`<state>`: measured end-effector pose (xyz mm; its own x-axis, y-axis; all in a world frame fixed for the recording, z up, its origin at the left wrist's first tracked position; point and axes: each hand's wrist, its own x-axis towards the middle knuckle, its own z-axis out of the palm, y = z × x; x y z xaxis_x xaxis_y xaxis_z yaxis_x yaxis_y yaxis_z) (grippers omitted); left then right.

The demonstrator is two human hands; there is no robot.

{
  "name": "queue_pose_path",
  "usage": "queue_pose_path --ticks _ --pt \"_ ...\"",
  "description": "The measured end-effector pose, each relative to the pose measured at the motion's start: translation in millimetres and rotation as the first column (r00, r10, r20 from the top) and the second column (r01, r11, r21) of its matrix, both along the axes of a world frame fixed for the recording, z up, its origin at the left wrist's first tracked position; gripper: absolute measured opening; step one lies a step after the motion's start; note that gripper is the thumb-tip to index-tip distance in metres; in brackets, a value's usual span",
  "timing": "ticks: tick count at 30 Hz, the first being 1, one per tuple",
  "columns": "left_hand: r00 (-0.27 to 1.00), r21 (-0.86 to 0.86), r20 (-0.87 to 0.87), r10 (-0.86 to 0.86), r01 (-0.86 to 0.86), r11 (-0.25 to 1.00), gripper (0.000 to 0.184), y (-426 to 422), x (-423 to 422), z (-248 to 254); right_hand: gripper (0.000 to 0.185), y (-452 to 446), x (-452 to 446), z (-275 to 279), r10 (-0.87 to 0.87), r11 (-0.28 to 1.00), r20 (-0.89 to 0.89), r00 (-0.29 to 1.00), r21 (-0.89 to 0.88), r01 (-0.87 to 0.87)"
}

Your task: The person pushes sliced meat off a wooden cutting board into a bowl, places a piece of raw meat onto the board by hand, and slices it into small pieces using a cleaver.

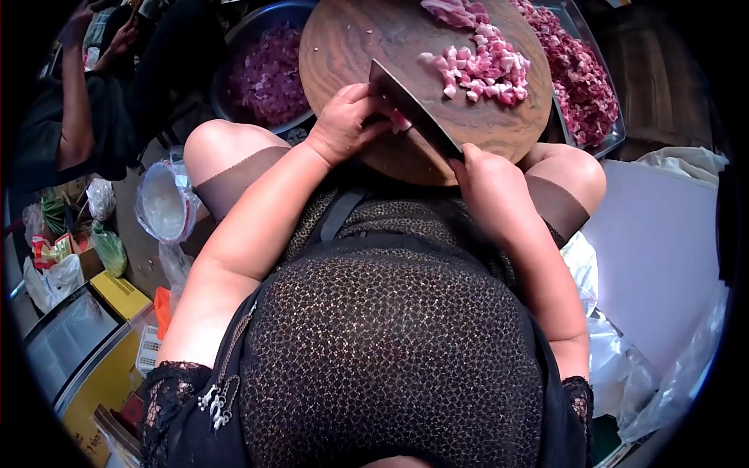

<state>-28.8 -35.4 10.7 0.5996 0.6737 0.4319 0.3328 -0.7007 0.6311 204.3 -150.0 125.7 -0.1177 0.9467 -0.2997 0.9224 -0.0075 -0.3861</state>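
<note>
My right hand [495, 187] is closed around the handle end of a broad cleaver [413, 109], whose blade slants up and left across the near part of a round wooden chopping board [335, 54]. Close to the blade, my left hand [347, 125] has its fingers bent around a small piece of pink meat [400, 122], which they partly hide. Diced meat [488, 66] lies in a loose heap on the far right of the board. Behind it is a larger uncut piece of meat [455, 11].
A metal bowl [221, 97] of cut meat stands left of the board, and a metal tray [620, 129] heaped with darker chopped meat stands right. A lined white bucket [165, 203] is by my left knee. At the upper left sits another person [74, 117].
</note>
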Motion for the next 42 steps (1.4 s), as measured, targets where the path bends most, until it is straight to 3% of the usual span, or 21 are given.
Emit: queue_pose_path --ticks 6,12,14,17,18,19,21,22,25,27,28,31,35,42 --pt "1.000 0.041 -0.009 0.002 -0.001 0.999 0.015 3 0 -16 0.020 27 -4 4 0.048 0.994 -0.028 0.998 -0.095 -0.050" --pt "0.999 0.119 -0.050 0.016 -0.010 0.993 0.014 -2 6 -10 0.024 99 -44 -38 0.173 0.981 0.011 0.985 0.082 -0.174" --pt "0.997 0.150 -0.063 0.045 -0.035 0.988 0.014 -3 7 -6 0.027 103 -37 -28 0.174 0.985 -0.032 0.984 -0.005 -0.174" --pt "0.986 0.099 -0.123 0.114 -0.102 0.990 0.018 -5 6 -1 0.028 76 0 -23 0.184 0.982 0.043 0.982 -0.046 -0.182" --pt "0.975 0.099 -0.177 0.136 -0.120 0.988 0.031 -2 3 -5 0.029 71 22 -25 0.140 0.980 -0.018 0.990 -0.143 -0.141" --pt "0.967 0.044 -0.173 0.188 -0.184 0.982 0.044 -2 4 -3 0.029 58 39 -22 0.090 0.990 -0.040 0.995 -0.102 -0.094" --pt "0.962 0.000 -0.142 0.233 -0.236 0.972 0.077 0 2 -7 0.028 37 53 -29 -0.016 0.994 0.006 1.000 0.107 0.015" --pt "0.962 0.003 -0.142 0.231 -0.233 0.972 0.077 -1 0 -4 0.028 28 52 -29 -0.083 0.977 -0.025 0.996 0.197 0.086" --pt "0.969 0.053 -0.134 0.207 -0.202 0.978 0.070 0 -8 1 0.028 5 41 -11 -0.190 0.979 -0.097 0.977 0.054 0.196" --pt "0.984 -0.100 -0.168 0.065 -0.083 0.992 0.051 -1 -16 -1 0.027 -9 29 -9 -0.117 0.987 -0.091 0.989 0.098 0.126" --pt "0.983 -0.099 -0.172 0.064 -0.082 0.992 0.051 -3 -17 -1 0.027 -12 21 -7 -0.103 0.990 -0.083 0.991 0.090 0.110" --pt "0.977 0.025 -0.158 0.143 -0.141 0.990 0.020 -9 -16 0 0.023 -10 0 -2 -0.027 0.998 -0.012 1.000 0.062 0.028" --pt "0.978 0.064 -0.148 0.149 -0.141 0.988 0.011 -10 -11 1 0.022 -3 -8 -10 0.092 0.994 0.016 0.996 0.051 -0.093" --pt "0.973 0.117 -0.158 0.171 -0.153 0.981 0.015 -8 -7 -12 0.016 13 -14 -2 0.162 0.987 0.062 0.985 -0.013 -0.162"
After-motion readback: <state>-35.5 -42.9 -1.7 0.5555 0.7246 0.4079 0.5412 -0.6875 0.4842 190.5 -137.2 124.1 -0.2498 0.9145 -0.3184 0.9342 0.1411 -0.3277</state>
